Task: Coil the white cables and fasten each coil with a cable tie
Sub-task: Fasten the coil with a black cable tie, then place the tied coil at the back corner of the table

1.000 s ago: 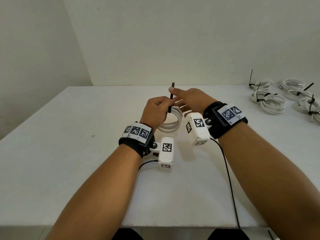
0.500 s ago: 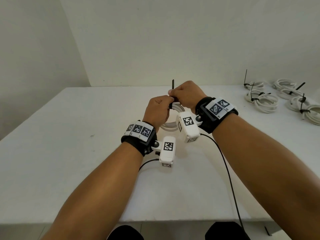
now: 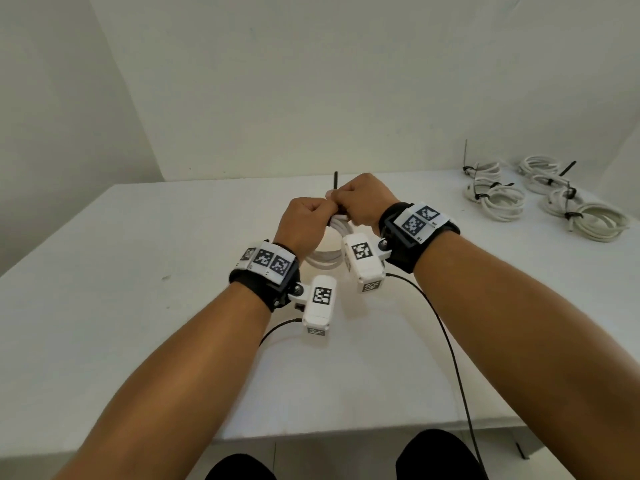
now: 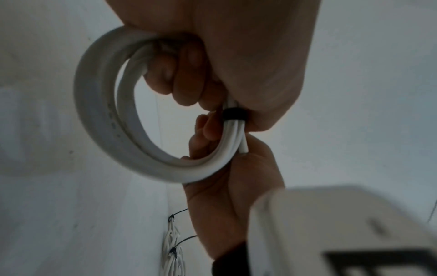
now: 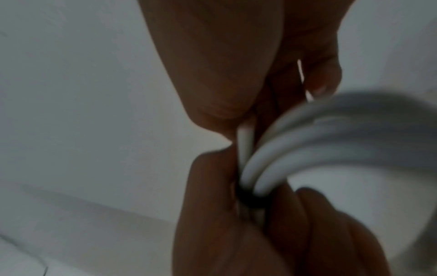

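The left hand (image 3: 304,223) is clenched around the white cable coil (image 4: 123,134), held just above the table (image 3: 138,306) at its centre; its fingers curl through the loop beside the black cable tie (image 4: 234,114), which encircles the bundled strands; the right hand (image 3: 363,199) is closed on the same bundle at the tie, fingers curled; the tie's free tail (image 3: 335,180) stands upright above both fists; five tied coils (image 3: 498,199) lie at the far right of the table.
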### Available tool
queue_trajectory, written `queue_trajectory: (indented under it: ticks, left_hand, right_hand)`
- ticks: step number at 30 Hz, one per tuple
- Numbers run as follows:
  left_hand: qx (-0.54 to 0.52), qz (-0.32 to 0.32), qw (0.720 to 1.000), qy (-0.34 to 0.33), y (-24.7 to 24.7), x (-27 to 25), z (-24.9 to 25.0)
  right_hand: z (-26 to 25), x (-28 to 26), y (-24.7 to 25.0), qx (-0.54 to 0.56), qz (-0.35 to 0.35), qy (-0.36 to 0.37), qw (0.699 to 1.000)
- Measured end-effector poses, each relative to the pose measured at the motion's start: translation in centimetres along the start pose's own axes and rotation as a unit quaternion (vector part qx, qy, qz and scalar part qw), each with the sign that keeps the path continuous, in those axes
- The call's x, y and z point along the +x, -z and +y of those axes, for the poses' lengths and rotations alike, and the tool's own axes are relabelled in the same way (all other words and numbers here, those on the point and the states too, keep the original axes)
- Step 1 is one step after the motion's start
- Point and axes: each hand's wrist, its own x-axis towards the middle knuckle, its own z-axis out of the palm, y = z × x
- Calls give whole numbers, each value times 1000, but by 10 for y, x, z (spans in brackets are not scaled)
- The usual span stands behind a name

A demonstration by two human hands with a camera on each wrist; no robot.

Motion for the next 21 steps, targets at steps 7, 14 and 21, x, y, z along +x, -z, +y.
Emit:
queue_trajectory:
  ticks: [7,14,21]
  left_hand:
    - [34,27,996,83,-12,17,16]
    - [3,-15,995,97,-56,23,30]
    - [-12,-125,990,62,-104,29,36]
  right_hand:
    - [20,-38,23,159,-94,-51,981]
    - [37,-67,71,231,-75,-72,967]
    - [58,-79,109,267,-9,-115,957]
